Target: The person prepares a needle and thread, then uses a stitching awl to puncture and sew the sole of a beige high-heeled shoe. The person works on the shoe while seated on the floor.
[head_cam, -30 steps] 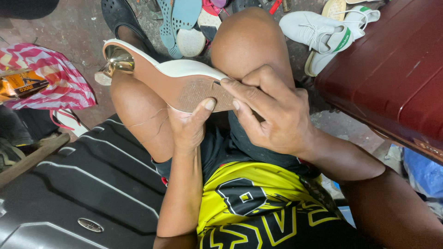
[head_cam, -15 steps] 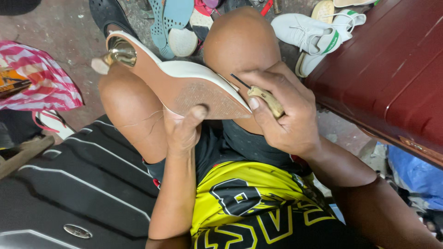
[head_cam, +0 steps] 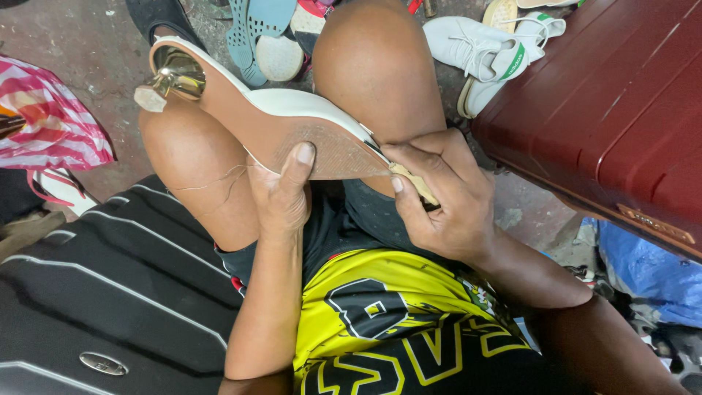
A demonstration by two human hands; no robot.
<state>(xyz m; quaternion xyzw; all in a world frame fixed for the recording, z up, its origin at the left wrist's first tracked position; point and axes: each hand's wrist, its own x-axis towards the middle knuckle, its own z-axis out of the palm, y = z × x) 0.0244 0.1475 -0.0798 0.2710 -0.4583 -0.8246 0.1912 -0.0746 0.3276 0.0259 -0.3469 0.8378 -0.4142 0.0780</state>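
Note:
A white high-heeled shoe (head_cam: 289, 106) with a brown sole and a shiny gold heel lies sole-up across my knees. My left hand (head_cam: 281, 194) grips it from below, thumb pressed on the worn front of the sole. My right hand (head_cam: 439, 194) is closed around a tool with a pale wooden handle (head_cam: 418, 184). Its thin dark blade sits at the toe edge, between the sole and the white upper.
A dark red suitcase (head_cam: 614, 110) stands at the right, a black suitcase (head_cam: 95, 292) at the lower left. White sneakers (head_cam: 482, 51), teal sandals (head_cam: 256, 29) and a pink striped bag (head_cam: 51, 124) lie on the concrete floor beyond my knees.
My right hand has slid from the middle of the sole to the toe edge with the tool's blade. My left thumb still presses the sole.

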